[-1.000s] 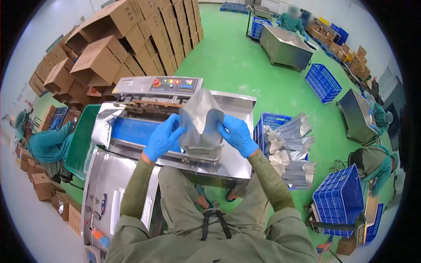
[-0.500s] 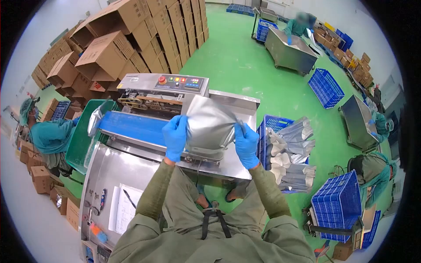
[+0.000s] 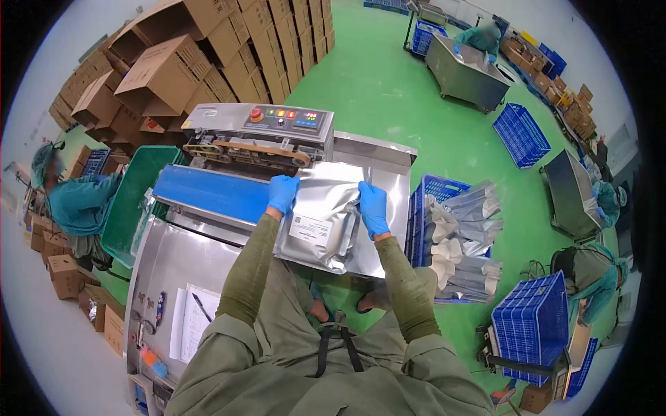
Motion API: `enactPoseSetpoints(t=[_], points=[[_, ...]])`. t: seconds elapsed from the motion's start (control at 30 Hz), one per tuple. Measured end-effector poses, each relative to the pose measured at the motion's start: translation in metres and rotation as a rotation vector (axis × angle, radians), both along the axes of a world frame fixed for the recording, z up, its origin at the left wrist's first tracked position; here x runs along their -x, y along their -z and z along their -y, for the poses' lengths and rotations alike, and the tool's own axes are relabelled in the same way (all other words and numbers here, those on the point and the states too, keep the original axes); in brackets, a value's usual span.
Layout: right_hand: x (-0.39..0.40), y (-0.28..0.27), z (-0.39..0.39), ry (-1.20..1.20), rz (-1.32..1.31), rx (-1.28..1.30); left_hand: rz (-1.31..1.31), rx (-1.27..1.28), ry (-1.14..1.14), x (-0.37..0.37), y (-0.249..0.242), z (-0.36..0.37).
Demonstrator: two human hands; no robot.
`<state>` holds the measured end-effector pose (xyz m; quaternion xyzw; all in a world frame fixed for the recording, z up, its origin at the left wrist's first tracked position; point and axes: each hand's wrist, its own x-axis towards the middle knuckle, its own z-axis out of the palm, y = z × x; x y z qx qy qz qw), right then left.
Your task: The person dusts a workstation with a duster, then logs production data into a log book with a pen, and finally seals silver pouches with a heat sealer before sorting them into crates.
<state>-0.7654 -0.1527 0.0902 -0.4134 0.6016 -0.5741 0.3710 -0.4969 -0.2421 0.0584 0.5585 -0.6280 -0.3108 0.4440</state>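
Observation:
A silver foil pouch (image 3: pixel 320 208) with a white printed label lies flat on the steel table (image 3: pixel 388 180), label side up. My left hand (image 3: pixel 283 194), in a blue glove, pinches its left edge near the top. On the opposite edge, my right hand (image 3: pixel 374 208), also gloved in blue, grips the foil. The band sealing machine (image 3: pixel 257 132) stands just behind the pouch, its control panel lit. Its blue conveyor belt (image 3: pixel 208 194) runs to the left of my left hand.
At right, a blue crate (image 3: pixel 416 208) holds several upright foil pouches (image 3: pixel 458 236). A notebook with a pen (image 3: pixel 198 319) and scissors (image 3: pixel 143 326) lie on the steel tray at left. A green bin (image 3: pixel 139 201) sits beyond the belt, with a co-worker (image 3: pixel 80 194) beside it.
The pouch has come down from being held up and now lies flat with its label showing. Both hands still hold its edges. The pouch at the belt's left end has dropped into the green bin.

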Motion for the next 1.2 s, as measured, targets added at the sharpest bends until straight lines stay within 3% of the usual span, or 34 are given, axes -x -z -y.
enactPoseSetpoints(t=[0.03,0.13,0.23,0.27,0.33,0.37,0.4,0.47,0.5,0.53,0.57,0.6,0.63,0.67,0.7,0.73,0.77,0.8,0.83,0.87,0.9,0.97,1.07,1.13,1.2], points=[[-0.001,0.005,0.005,-0.035,-0.015,-0.004,-0.060,-0.089,0.026,-0.001,-0.022,-0.009],[-0.017,0.017,0.018,-0.103,-0.111,0.080,0.001,-0.042,0.011,-0.023,-0.017,0.005],[-0.041,0.002,0.021,-0.159,-0.802,0.219,0.176,0.000,0.052,-0.060,-0.011,0.014],[-0.055,0.027,0.033,-0.023,-0.880,0.327,0.274,0.014,0.053,-0.068,-0.016,0.015],[-0.066,0.033,0.054,-0.082,-0.857,0.391,0.168,-0.077,0.111,-0.099,-0.008,0.026],[-0.069,0.029,0.061,-0.158,-0.692,0.250,0.109,-0.253,-0.011,-0.096,-0.026,0.019],[-0.068,0.023,0.065,-0.244,-0.515,0.124,0.036,-0.008,0.071,-0.101,-0.023,0.012],[-0.018,-0.003,0.048,-0.189,-0.301,0.113,0.247,0.121,0.047,-0.110,-0.055,-0.016],[0.021,0.011,0.039,-0.070,-0.413,0.190,0.410,-0.009,0.003,-0.145,-0.054,-0.023],[0.059,0.025,0.030,0.062,-0.527,0.253,0.083,-0.251,-0.137,-0.187,-0.032,-0.024],[0.113,0.056,0.027,0.185,-0.908,0.163,0.102,-0.113,-0.214,-0.166,-0.058,-0.065],[0.173,0.057,0.005,0.080,-1.249,-0.004,0.117,-0.014,-0.319,-0.155,-0.075,-0.102],[0.198,0.029,-0.016,0.343,-0.780,-0.287,0.134,0.033,-0.427,-0.149,-0.079,-0.129],[0.237,0.094,-0.010,0.529,-0.957,-0.355,0.147,0.074,-0.539,-0.143,-0.078,-0.156],[0.263,0.117,-0.016,0.419,-1.072,-0.315,0.236,0.093,-0.597,-0.134,-0.078,-0.181],[0.274,0.129,-0.015,0.256,-1.093,-0.531,0.317,0.119,-0.654,-0.132,-0.073,-0.198],[0.284,0.139,-0.012,0.101,-1.110,-0.729,0.207,0.153,-0.643,-0.155,-0.052,-0.221],[0.300,0.176,-0.008,0.130,-1.104,-0.614,0.070,0.208,-0.637,-0.163,-0.025,-0.224],[0.332,0.263,0.015,0.267,-1.068,-0.447,0.299,0.276,-0.604,-0.130,-0.043,-0.224],[0.322,0.215,0.009,0.321,-0.942,-0.361,0.549,0.327,-0.582,-0.098,-0.073,-0.244],[0.329,0.206,0.005,0.147,-1.050,-0.568,0.517,0.343,-0.582,-0.076,-0.080,-0.249],[0.334,0.156,-0.008,0.128,-1.070,-0.449,0.487,0.346,-0.555,-0.046,-0.099,-0.258],[0.352,0.088,-0.009,0.086,-1.157,-0.404,0.250,0.283,-0.506,-0.021,-0.077,-0.264],[0.333,-0.002,-0.019,0.018,-1.193,-0.206,0.014,0.264,-0.255,0.015,-0.095,-0.260],[0.300,-0.091,-0.023,-0.039,-1.225,-0.066,-0.177,0.034,-0.083,0.056,-0.083,-0.245]])
